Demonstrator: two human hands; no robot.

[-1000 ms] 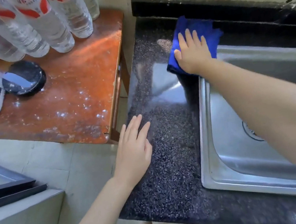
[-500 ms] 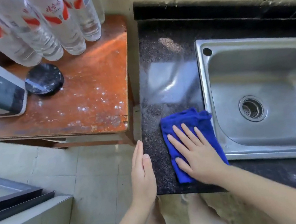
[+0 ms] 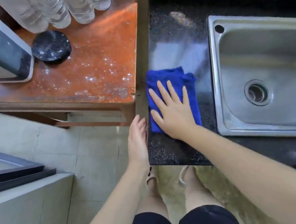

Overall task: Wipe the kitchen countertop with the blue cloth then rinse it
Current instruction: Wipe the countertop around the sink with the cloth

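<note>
Pressing flat, the right hand (image 3: 174,113) spreads its fingers wide over the blue cloth (image 3: 167,78) on the countertop (image 3: 176,36). The left hand (image 3: 138,140), fingers loosely together, seems to touch the counter edge just beside them.

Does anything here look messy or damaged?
Yes. The orange wooden table beside the countertop is speckled with white spots, and its near corner looks cracked and chipped. The sink looks empty and dry.

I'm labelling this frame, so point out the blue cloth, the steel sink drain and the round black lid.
Blue cloth (image 3: 165,76), head view, top edge above the fingers.
Steel sink drain (image 3: 257,92), head view, its centre.
Round black lid (image 3: 50,44), head view, top face.
</note>
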